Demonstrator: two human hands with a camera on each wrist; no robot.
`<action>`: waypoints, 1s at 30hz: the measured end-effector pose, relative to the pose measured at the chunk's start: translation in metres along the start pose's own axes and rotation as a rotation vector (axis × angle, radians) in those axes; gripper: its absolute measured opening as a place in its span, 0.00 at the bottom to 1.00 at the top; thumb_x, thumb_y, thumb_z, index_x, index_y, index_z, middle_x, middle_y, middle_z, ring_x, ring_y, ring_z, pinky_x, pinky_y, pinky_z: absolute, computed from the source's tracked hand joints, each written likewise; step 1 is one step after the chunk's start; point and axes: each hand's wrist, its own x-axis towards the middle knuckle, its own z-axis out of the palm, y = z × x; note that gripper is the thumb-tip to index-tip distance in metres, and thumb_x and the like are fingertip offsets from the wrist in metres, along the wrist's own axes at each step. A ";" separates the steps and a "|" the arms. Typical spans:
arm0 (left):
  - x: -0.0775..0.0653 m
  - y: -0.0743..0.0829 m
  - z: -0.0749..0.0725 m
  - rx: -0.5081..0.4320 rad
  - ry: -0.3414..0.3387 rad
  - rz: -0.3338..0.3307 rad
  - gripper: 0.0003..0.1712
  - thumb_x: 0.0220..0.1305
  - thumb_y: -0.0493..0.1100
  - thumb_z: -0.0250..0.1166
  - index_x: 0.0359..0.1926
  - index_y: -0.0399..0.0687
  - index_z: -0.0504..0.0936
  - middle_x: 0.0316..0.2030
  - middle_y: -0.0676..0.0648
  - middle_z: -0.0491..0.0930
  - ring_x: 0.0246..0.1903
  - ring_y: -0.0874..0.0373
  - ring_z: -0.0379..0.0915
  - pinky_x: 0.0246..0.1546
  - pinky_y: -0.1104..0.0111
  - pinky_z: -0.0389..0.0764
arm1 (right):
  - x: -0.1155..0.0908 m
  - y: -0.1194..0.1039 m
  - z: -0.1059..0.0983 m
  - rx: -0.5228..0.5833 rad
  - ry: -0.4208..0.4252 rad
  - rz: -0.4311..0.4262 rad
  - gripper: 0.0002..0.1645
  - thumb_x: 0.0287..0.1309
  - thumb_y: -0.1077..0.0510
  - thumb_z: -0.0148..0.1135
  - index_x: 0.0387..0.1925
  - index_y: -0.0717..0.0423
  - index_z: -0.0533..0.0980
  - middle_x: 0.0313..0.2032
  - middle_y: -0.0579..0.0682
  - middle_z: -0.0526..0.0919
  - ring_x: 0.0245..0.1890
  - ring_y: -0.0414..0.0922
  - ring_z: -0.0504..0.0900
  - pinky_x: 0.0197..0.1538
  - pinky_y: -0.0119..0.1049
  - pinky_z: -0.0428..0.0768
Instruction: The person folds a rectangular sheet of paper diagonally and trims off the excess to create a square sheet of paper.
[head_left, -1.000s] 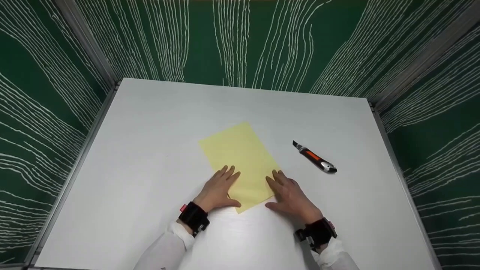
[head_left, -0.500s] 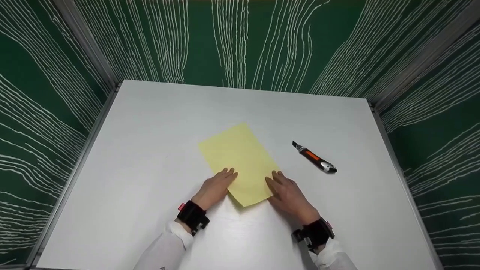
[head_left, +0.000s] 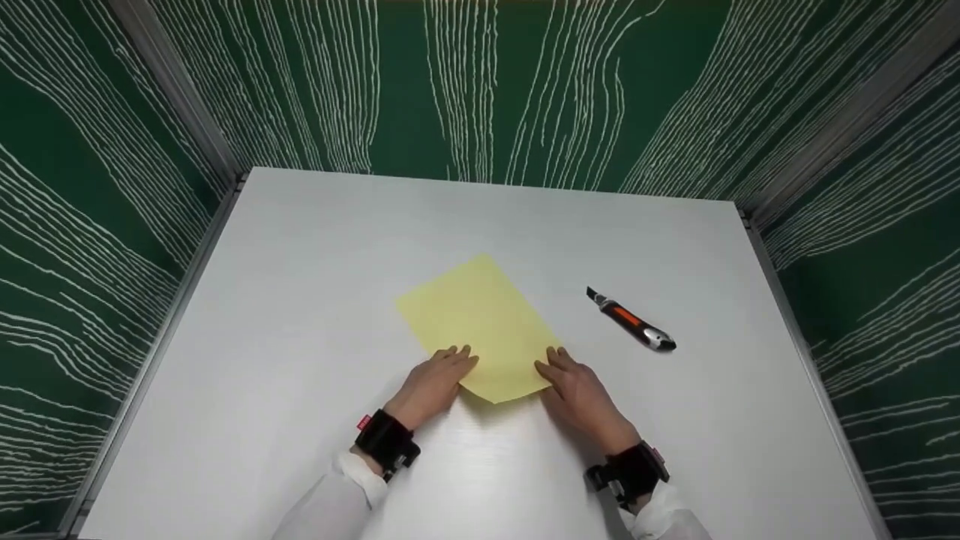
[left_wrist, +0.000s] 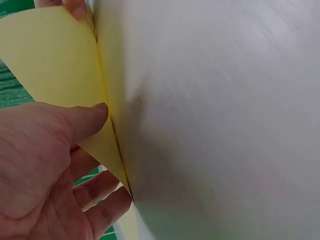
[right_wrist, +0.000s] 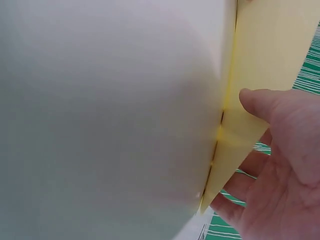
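A yellow sheet of paper point(head_left: 480, 322) lies askew on the white table, its near corner raised off the surface. At its lower left edge my left hand point(head_left: 431, 386) pinches it, fingers on top and the thumb point(left_wrist: 90, 120) against the underside. My right hand point(head_left: 585, 390) grips the lower right edge the same way, with its thumb point(right_wrist: 257, 102) under the sheet. In both wrist views the lifted part of the paper slants up from the table, and a dark shadow falls beside the fold line.
To the right of the paper lies a utility knife point(head_left: 631, 321), black and orange, its blade end pointing to the far left. The white table point(head_left: 300, 247) is bounded by metal rails and green walls point(head_left: 405, 90) with white wavy lines.
Both thumbs have slid from the tabletop to under the paper. The sheet's near corner has lifted and bent upward. The utility knife stays where it was.
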 end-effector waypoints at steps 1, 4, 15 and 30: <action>0.000 0.000 0.001 0.000 0.000 0.003 0.28 0.65 0.35 0.57 0.66 0.48 0.67 0.67 0.43 0.65 0.65 0.49 0.64 0.60 0.61 0.72 | 0.000 0.000 0.000 -0.003 0.005 0.001 0.25 0.53 0.66 0.60 0.55 0.60 0.76 0.59 0.67 0.72 0.60 0.65 0.71 0.53 0.58 0.74; -0.001 0.000 0.003 -0.002 0.005 0.015 0.28 0.65 0.36 0.57 0.66 0.48 0.67 0.67 0.43 0.65 0.64 0.49 0.64 0.60 0.61 0.71 | -0.001 0.001 0.001 -0.020 0.016 -0.001 0.24 0.51 0.66 0.62 0.54 0.60 0.77 0.58 0.67 0.73 0.59 0.65 0.72 0.53 0.57 0.75; 0.000 -0.006 0.005 -0.084 0.144 0.027 0.18 0.69 0.41 0.54 0.57 0.49 0.77 0.60 0.45 0.74 0.59 0.50 0.72 0.59 0.60 0.72 | 0.002 0.002 0.007 0.075 0.171 -0.012 0.20 0.57 0.50 0.63 0.47 0.58 0.81 0.55 0.67 0.76 0.55 0.66 0.75 0.54 0.55 0.75; 0.004 -0.010 0.007 -0.246 0.179 -0.016 0.17 0.68 0.47 0.55 0.54 0.48 0.79 0.49 0.50 0.83 0.50 0.55 0.78 0.65 0.46 0.61 | -0.002 0.008 0.001 0.235 0.056 0.085 0.27 0.66 0.47 0.52 0.53 0.66 0.76 0.61 0.63 0.71 0.63 0.61 0.69 0.62 0.53 0.69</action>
